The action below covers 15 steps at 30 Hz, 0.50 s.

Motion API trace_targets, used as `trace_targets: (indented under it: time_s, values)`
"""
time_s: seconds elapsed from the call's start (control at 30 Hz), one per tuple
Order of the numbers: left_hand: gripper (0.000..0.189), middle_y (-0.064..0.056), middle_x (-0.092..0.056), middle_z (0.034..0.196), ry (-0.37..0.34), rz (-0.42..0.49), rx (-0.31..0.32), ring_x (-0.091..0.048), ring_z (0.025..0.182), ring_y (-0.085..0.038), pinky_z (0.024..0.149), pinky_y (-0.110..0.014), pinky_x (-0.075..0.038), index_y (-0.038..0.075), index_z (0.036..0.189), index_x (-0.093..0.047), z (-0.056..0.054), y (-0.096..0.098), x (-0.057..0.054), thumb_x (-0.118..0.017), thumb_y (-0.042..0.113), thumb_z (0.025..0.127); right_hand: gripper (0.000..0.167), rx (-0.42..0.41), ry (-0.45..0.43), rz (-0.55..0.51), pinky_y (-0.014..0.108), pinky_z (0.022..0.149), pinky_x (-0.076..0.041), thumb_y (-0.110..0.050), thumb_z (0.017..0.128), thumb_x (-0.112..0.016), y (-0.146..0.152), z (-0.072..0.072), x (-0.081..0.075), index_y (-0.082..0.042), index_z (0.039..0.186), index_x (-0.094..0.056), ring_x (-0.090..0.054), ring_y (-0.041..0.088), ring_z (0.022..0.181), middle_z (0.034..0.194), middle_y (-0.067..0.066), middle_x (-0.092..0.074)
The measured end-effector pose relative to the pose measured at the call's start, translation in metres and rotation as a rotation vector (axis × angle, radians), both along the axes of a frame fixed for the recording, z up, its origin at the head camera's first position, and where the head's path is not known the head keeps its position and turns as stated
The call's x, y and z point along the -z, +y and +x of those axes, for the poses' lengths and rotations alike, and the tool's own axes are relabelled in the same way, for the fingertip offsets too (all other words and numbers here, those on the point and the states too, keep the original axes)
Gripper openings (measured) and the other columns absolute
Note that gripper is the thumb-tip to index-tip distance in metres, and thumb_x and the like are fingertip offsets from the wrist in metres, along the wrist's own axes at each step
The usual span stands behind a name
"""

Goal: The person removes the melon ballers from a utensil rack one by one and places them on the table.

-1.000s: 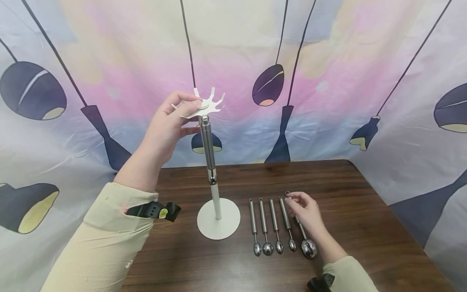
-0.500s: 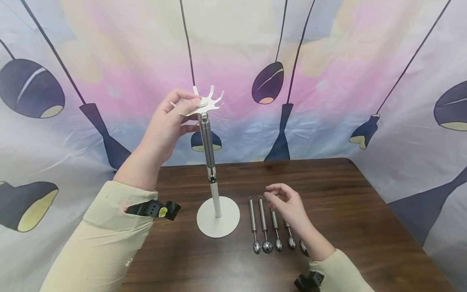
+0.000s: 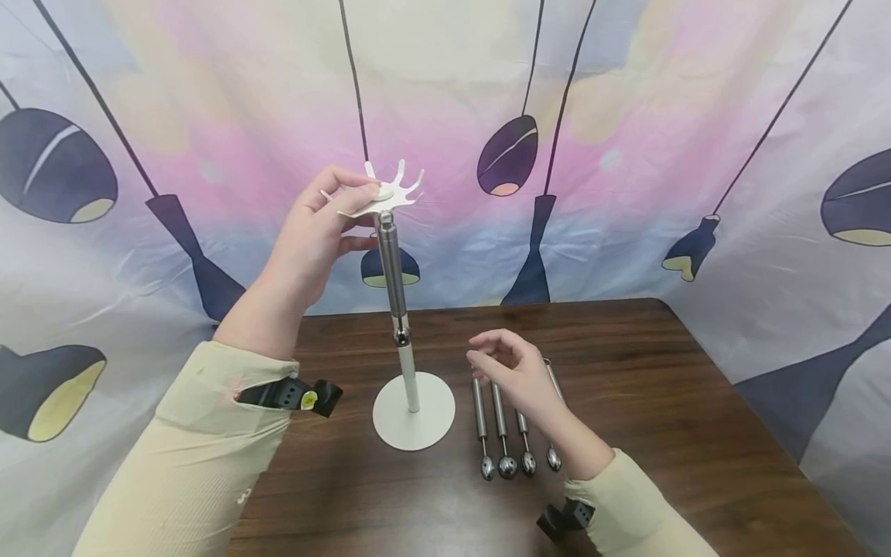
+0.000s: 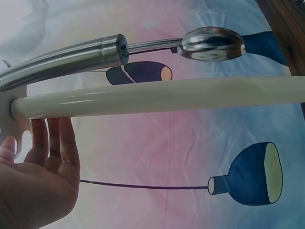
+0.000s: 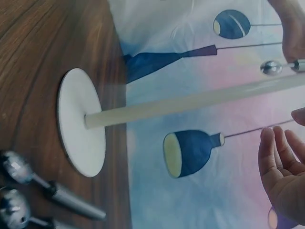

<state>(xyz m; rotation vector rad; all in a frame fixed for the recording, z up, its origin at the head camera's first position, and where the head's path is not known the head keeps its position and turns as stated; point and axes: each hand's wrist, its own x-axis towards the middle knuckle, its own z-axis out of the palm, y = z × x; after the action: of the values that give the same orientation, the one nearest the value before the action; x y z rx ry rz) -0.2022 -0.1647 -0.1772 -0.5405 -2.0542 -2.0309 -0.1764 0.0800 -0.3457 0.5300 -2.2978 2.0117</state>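
Observation:
My left hand (image 3: 306, 232) pinches the white rack of curved hooks (image 3: 397, 193) atop a white stand, thumb above and fingers beneath. Fingertips touch the pole (image 4: 157, 98) in the left wrist view. From one hook hangs a steel melon baller (image 3: 392, 267), its oval scoop (image 4: 212, 44) pointing down along the pole. My right hand (image 3: 518, 379) is over the table with fingers loosely bent and nothing between them. Beneath it lie several more melon ballers (image 3: 480, 410) in a row, handles away from me; the hand and forearm partly cover them.
The stand's round white base (image 3: 414, 433) rests on the dark wooden table (image 3: 334, 495), left of the row. Behind the table hangs a cloth backdrop (image 3: 445, 77) printed with lamps. A strapped black device (image 3: 288, 394) sits on the left sleeve.
My right hand has left the rightmost melon baller and moved left and away from me, over the other handles. My left hand still holds the rack.

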Motion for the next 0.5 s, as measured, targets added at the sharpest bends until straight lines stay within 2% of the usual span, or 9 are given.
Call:
trace_targets:
  time_s: [0.27,0.5]
  values:
    - [0.006,0.006,-0.066,0.092,-0.002,0.011,0.0,-0.064,0.086,-0.014,0.078,-0.028,-0.054,0.024,0.095,-0.062,0.0,0.0,0.0,-0.058,0.023,0.099,0.024,-0.05,0.08,-0.005,0.038,0.077,-0.059,-0.013,0.094,-0.065,-0.015,-0.004,-0.023,-0.003,0.116,-0.064,-0.07,0.025,0.082,0.098,0.016,-0.067]
    - [0.005,0.004,-0.066,0.096,0.002,0.003,-0.002,-0.064,0.088,-0.015,0.08,-0.03,-0.054,0.023,0.096,-0.062,0.001,0.0,0.0,-0.058,0.024,0.099,0.027,-0.051,0.149,-0.036,0.034,0.086,-0.057,-0.011,0.093,-0.067,-0.029,-0.007,-0.049,-0.005,0.119,-0.064,-0.07,0.018,0.094,0.108,0.015,-0.07]
